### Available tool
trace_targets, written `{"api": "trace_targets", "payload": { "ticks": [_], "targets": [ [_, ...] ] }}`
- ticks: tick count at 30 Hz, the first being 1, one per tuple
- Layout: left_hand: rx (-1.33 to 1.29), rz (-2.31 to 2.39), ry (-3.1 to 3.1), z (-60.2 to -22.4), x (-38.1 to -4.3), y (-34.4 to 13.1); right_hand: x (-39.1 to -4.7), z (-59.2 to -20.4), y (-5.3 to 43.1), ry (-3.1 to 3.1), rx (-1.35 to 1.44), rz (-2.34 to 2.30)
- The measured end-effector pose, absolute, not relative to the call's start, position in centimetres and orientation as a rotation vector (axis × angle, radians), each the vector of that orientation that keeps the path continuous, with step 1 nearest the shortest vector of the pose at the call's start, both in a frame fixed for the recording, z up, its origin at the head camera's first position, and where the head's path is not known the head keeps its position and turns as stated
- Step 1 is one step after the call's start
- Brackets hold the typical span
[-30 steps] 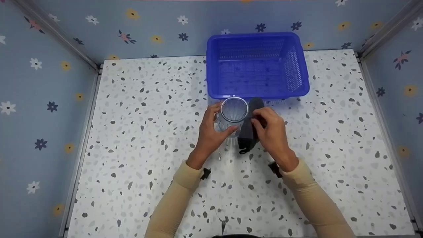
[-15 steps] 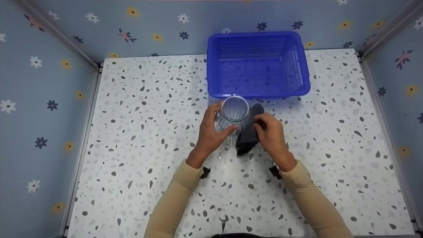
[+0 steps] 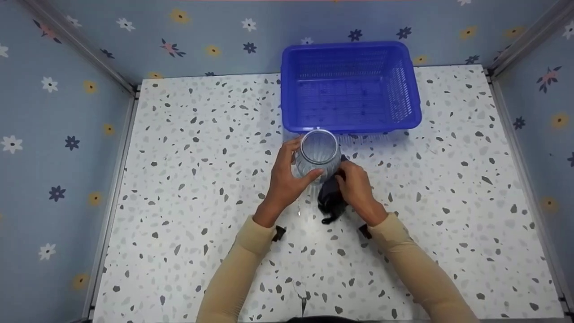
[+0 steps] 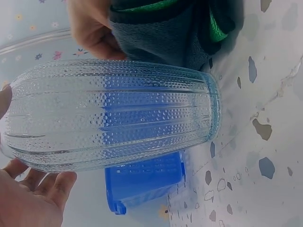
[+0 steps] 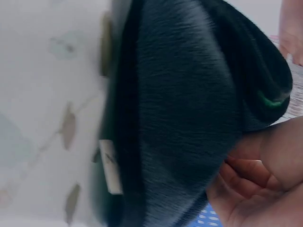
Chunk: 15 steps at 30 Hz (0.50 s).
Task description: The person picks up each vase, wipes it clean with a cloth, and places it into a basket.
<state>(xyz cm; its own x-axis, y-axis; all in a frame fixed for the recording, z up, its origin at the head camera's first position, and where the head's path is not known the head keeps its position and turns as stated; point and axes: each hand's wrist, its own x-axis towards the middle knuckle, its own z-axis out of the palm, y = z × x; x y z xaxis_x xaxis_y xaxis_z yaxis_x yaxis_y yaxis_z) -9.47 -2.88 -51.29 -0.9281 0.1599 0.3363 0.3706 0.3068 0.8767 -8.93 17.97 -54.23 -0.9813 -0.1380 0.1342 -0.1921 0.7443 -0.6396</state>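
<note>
My left hand (image 3: pixel 287 177) grips a clear ribbed glass vase (image 3: pixel 319 150), thumb on the near side and fingers round the far left. In the left wrist view the vase (image 4: pixel 118 116) shows a bumpy texture, its base close to the tabletop. Just right of it, my right hand (image 3: pixel 357 185) pinches a dark grey cloth (image 3: pixel 331 195) against the vase's side. Up close in the right wrist view, the cloth (image 5: pixel 184 104) is folded, with a small white label (image 5: pixel 110 166) and a green edge; thumb and fingers hold its border.
Behind the vase stands a blue plastic basket (image 3: pixel 350 128) with perforated walls. The speckled white tabletop (image 3: pixel 202 179) is enclosed by flower-patterned panels (image 3: pixel 202 27) at the back and both sides.
My right hand has slid the cloth nearer to me and slightly left along the vase's side, bunching it up. The left hand and vase have stayed in place.
</note>
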Motion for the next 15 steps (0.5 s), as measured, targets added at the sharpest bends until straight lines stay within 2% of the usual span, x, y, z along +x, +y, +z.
{"api": "trace_targets", "payload": {
  "ticks": [9,15],
  "targets": [
    [-0.490,-1.682,-2.387,-51.3,-9.6,-2.9,-9.2,-54.1,18.2,-2.864,0.219,1.111],
    [-0.491,-1.700,-2.392,-51.3,-9.6,-3.1,-8.7,-51.8,18.4,-2.780,0.128,1.243]
  ]
}}
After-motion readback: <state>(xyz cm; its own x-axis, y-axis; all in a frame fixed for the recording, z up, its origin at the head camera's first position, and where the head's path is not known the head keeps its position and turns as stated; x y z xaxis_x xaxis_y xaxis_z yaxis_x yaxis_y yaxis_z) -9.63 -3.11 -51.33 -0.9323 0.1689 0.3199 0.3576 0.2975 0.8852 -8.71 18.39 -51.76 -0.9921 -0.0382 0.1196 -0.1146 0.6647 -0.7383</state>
